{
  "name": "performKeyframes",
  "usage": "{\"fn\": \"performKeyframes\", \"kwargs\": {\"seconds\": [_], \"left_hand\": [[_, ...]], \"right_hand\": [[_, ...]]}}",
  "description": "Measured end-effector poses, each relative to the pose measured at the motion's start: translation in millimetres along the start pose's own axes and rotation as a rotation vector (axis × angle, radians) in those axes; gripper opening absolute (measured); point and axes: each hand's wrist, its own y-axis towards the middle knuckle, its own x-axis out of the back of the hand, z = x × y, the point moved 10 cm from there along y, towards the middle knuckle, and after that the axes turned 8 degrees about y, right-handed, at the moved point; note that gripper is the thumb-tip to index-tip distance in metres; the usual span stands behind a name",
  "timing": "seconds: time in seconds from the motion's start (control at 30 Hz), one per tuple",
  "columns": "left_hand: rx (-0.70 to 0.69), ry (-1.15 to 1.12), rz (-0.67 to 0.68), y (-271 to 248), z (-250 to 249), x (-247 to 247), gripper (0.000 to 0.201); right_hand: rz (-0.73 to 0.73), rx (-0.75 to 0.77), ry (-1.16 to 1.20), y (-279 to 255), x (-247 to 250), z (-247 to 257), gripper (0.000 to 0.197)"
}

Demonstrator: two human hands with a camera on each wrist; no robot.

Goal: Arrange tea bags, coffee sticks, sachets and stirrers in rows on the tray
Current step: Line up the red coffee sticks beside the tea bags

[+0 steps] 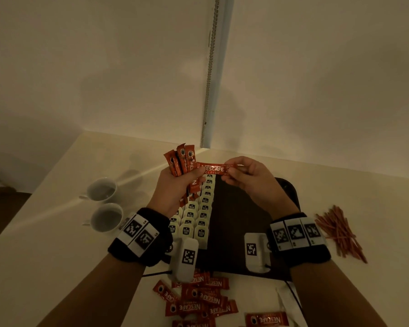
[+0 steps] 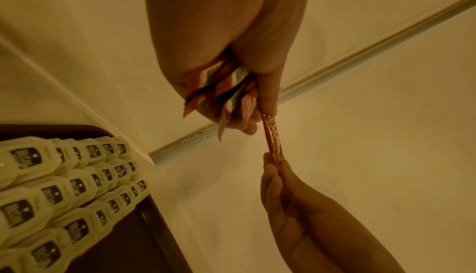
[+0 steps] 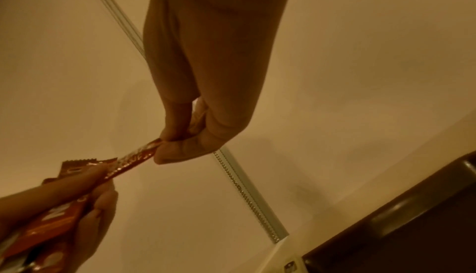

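My left hand grips a bundle of red coffee sticks upright above the dark tray. One red coffee stick lies level between both hands: my right hand pinches its right end, and the left thumb rests on its left end. In the left wrist view the bundle pokes out under the left fingers and the single stick runs down to the right hand. The right wrist view shows the pinch on the stick. Cream tea bags fill rows on the tray's left side.
Two white cups stand left of the tray. Loose red coffee sticks lie at the near edge of the table. A pile of thin red stirrers lies right of the tray. A wall corner rises behind the table.
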Motion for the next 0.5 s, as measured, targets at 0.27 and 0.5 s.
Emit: {"fn": "performKeyframes", "kwargs": {"seconds": [0.27, 0.5], "left_hand": [[0.172, -0.216, -0.12, 13.0, 36.7, 31.9, 0.015], [0.289, -0.212, -0.071, 22.5, 48.2, 41.9, 0.01]], "right_hand": [[-0.313, -0.007, -0.056, 43.9, 89.6, -33.9, 0.02], [-0.579, -0.256, -0.365, 73.2, 157.5, -118.4, 0.014]]}}
